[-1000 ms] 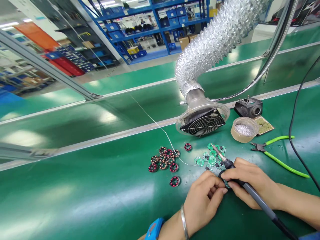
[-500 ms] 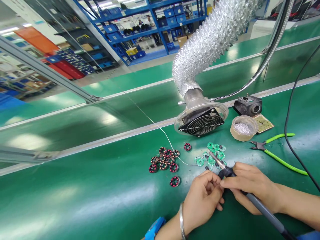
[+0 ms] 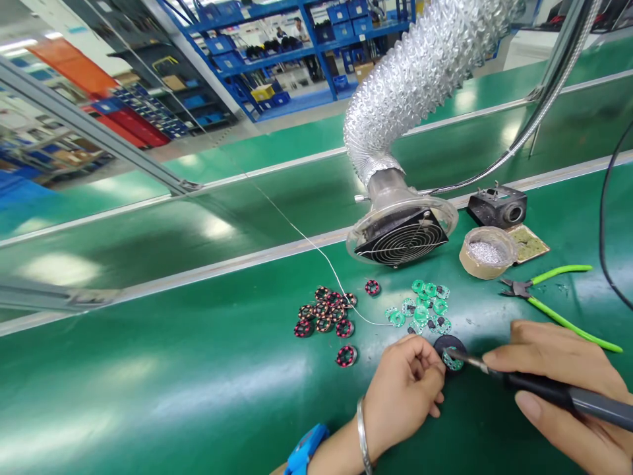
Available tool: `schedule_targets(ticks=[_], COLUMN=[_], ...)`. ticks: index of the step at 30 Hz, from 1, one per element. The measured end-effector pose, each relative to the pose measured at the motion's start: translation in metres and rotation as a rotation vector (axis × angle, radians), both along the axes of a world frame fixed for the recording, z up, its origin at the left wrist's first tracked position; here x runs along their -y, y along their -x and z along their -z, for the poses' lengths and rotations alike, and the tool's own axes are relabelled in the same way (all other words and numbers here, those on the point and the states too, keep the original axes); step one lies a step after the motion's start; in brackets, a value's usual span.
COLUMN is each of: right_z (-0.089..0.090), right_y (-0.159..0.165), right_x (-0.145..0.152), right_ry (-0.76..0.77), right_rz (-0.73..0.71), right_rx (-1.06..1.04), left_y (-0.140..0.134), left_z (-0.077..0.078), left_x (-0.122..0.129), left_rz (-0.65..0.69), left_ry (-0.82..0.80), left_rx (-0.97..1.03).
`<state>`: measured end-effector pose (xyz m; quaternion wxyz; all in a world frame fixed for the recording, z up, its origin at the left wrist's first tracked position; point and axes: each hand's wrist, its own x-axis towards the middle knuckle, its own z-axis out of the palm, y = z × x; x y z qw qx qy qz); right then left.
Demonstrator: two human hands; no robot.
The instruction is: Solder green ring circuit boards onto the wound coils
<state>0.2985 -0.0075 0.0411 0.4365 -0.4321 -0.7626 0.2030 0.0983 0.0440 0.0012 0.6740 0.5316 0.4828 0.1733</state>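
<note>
My left hand is closed, its fingertips pinched at the left edge of a black round part. A small green ring-shaped circuit board sits on that part. My right hand is wrapped round a soldering iron, whose tip reaches over the green board; whether it touches is hard to tell. Just beyond lie several loose green ring boards. To the left is a cluster of red-and-black wound coils, with one coil apart nearer my left hand. Thin solder wire runs down to the boards.
Behind the boards hangs a fume extractor on a silver flexible duct. At right are a tub of metal shavings, a black iron stand, a sponge tray and green-handled cutters. A black cable hangs at the far right.
My right hand has moved right, away from my left fingers, and the soldering iron has swung round so its tip points left over the green board. The black round part now shows.
</note>
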Motion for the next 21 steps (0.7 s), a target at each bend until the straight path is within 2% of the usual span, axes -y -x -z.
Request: schedule_targets(ticks=[4,9,14,18,21], right_z=[0.001,0.006,0.005,0.006,0.005], right_y=[0.014,0.016,0.015,0.015,0.018], right_x=[0.004,0.003,0.005,0.005,0.006], right_ry=[0.0,0.029,0.028,0.034,0.028], right_rz=[0.098,0.021,0.081,0.018,0.062], right_rx=[-0.141,-0.122,-0.156,-0.105,-0.124], left_y=[0.0,0.0,-0.001,-0.001,-0.001], left_z=[0.0,0.001,0.001,0.001,0.001], left_x=[0.0,0.001,0.001,0.001,0.001], left_rz=[0.007,0.006,0.016,0.019,0.02], left_ry=[-0.023,-0.047,-0.067,-0.088,-0.086], left_rx=[-0.012,-0.028,-0.032,-0.038,-0.04])
